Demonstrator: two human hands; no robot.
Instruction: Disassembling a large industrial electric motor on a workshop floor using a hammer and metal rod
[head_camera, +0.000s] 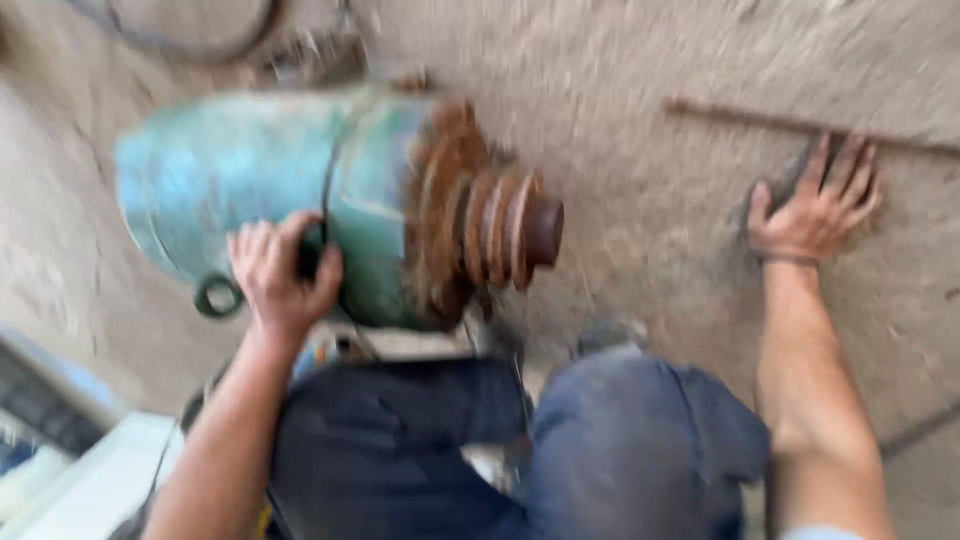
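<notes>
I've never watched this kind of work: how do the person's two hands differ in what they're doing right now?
The left hand curls around the green motor housing, fingers bent; the right hand lies flat with fingers spread on the concrete floor, beside a thin rusty rod. The left is near the knees, the right stretched outward. Both are bare.

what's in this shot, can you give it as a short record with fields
setting: dusty concrete floor, person crouching, frame blurred
left hand: left hand rests on the green motor, fingers curled on its casing
right hand: right hand flat on the floor, fingers spread, beside a thin rusty rod
motor: lies on its side, rusty stepped pulley pointing right
other: dark ring lug under the motor
</notes>
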